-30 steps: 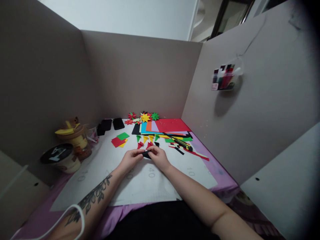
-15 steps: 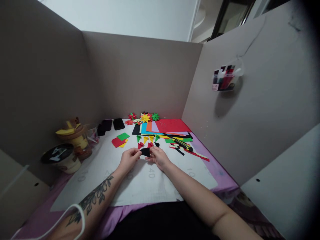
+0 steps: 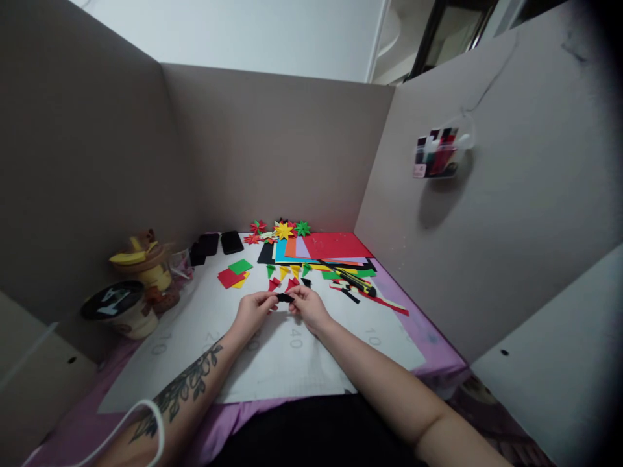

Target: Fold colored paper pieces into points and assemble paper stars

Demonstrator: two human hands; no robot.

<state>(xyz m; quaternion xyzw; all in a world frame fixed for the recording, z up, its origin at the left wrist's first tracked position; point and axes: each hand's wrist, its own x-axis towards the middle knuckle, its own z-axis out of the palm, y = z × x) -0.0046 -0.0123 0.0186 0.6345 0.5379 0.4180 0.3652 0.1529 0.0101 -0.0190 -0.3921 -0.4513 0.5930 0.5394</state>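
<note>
Turned the black paper (image 3: 285, 298) since half a second ago: broad face toward the camera then, thin dark band now, right-hand fingers more curled. Could be a fold or only a tilt; can't tell which. Likely means shaping under way, piece not yet finished. Held up between both hands: left end pinched in left hand (image 3: 254, 311), right end in right hand (image 3: 311, 310), grip narrow on both sides. Held over the white mat (image 3: 272, 370); can't tell if touching it. Looks small, matt, straight-edged; too small to read creases.

Well left of left hand, see black-lidded tub (image 3: 113, 301). Just beyond fingertips, find red folded pieces (image 3: 274, 284), plus black folded piece (image 3: 306, 283) off right hand. Beyond left hand, note overlapping coloured squares (image 3: 230, 278). Beyond right hand, note yellow-and-black cutter (image 3: 361, 285) near paper strips (image 3: 351, 296). Past the red pieces, see row of green and yellow folded pieces (image 3: 283, 272). Farther, ahead of right hand, see fanned coloured sheets (image 3: 335, 245). Farthest ahead of both hands, see clustered paper stars (image 3: 283, 230) near back panel (image 3: 275, 143).
</note>
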